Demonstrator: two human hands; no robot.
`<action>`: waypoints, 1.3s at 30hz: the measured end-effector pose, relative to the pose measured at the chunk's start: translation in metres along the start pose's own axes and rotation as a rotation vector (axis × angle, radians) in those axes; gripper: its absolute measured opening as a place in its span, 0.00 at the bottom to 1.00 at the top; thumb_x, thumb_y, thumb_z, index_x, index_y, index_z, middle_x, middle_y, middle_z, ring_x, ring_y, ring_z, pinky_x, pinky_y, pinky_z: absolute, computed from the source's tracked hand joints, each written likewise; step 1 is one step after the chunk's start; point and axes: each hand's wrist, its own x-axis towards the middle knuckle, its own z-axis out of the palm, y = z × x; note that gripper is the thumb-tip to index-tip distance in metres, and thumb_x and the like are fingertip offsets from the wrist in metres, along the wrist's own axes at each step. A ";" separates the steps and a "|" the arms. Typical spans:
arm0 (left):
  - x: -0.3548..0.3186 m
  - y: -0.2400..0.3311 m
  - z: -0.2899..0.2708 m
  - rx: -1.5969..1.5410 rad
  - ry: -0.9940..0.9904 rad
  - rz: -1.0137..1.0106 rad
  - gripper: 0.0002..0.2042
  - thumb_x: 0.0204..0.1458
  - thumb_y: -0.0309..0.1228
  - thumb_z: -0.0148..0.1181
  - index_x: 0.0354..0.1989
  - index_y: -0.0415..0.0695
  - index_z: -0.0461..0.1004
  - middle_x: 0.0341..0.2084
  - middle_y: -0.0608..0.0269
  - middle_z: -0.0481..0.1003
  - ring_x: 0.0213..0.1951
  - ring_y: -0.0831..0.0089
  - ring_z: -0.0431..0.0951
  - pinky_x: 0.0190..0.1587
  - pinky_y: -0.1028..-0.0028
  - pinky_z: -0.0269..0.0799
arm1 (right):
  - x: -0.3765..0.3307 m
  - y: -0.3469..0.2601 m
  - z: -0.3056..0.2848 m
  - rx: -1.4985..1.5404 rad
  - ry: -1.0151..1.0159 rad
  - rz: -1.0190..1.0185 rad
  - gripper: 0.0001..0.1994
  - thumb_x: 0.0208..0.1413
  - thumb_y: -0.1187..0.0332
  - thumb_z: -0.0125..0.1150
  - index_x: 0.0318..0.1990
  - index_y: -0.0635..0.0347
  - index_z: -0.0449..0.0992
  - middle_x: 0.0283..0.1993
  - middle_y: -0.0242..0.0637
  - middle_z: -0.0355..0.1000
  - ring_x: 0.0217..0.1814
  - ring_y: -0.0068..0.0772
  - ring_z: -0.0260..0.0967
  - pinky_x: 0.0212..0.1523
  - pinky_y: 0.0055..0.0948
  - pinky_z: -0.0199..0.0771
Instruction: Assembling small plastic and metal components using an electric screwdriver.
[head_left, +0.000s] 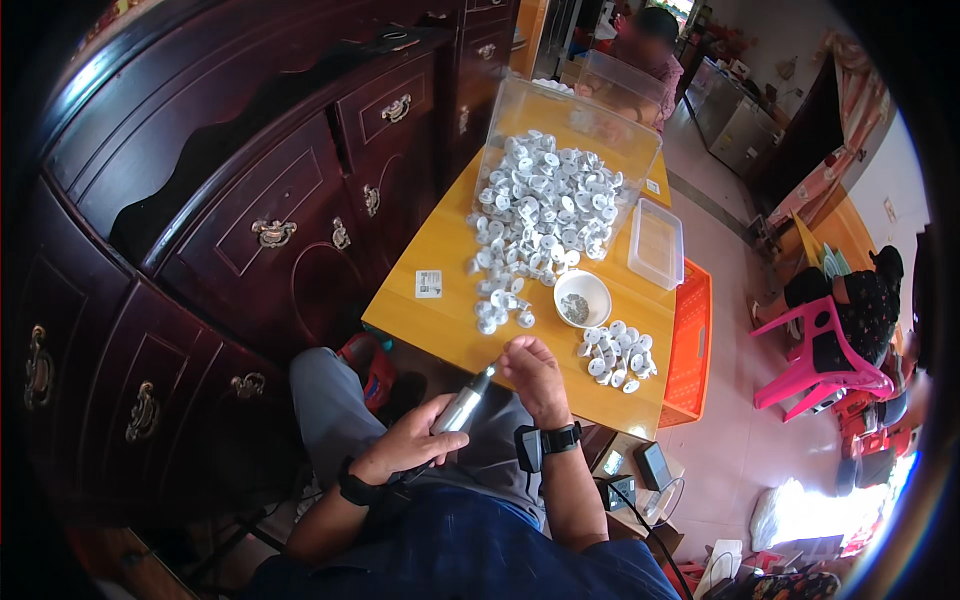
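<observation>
My left hand (408, 447) grips a silver pen-shaped power tool (463, 405), its tip pointing up toward my right hand (533, 375). That hand is closed at the near edge of the yellow table (440, 250), apparently pinching a small part at the tool's tip; the part itself is hidden by the fingers. A large heap of small white round parts (540, 215) spills from a tipped clear plastic box (570, 125) across the table. A smaller group of white parts (617, 355) lies to the right of my right hand. A white bowl (582, 298) with tiny dark pieces stands between the two piles.
A dark wooden cabinet (260, 200) with brass handles runs along the left. A clear lid (656, 243) and an orange crate (690, 345) sit at the table's right side. A pink plastic chair (820, 355) with a seated person stands farther right. Another person sits beyond the table.
</observation>
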 end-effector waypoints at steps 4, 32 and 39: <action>0.000 0.000 0.001 0.013 0.000 0.002 0.29 0.59 0.30 0.64 0.66 0.39 0.58 0.30 0.68 0.72 0.23 0.84 0.70 0.25 0.81 0.69 | -0.001 0.005 0.005 -0.009 -0.052 -0.017 0.03 0.63 0.75 0.58 0.42 0.59 0.75 0.37 0.32 0.74 0.36 0.25 0.72 0.39 0.23 0.75; -0.006 0.002 -0.009 -0.024 0.074 0.031 0.28 0.59 0.28 0.62 0.66 0.37 0.60 0.32 0.65 0.72 0.22 0.82 0.72 0.25 0.80 0.71 | 0.020 0.004 0.025 -1.182 0.092 -0.566 0.17 0.57 0.70 0.66 0.53 0.56 0.74 0.46 0.40 0.75 0.40 0.38 0.78 0.38 0.34 0.80; -0.010 0.003 -0.015 -0.026 0.125 0.050 0.28 0.59 0.29 0.63 0.65 0.36 0.60 0.31 0.66 0.71 0.23 0.82 0.72 0.25 0.80 0.71 | 0.025 0.019 0.029 -1.806 0.070 -0.722 0.15 0.55 0.64 0.65 0.50 0.49 0.76 0.49 0.43 0.71 0.44 0.53 0.75 0.41 0.47 0.79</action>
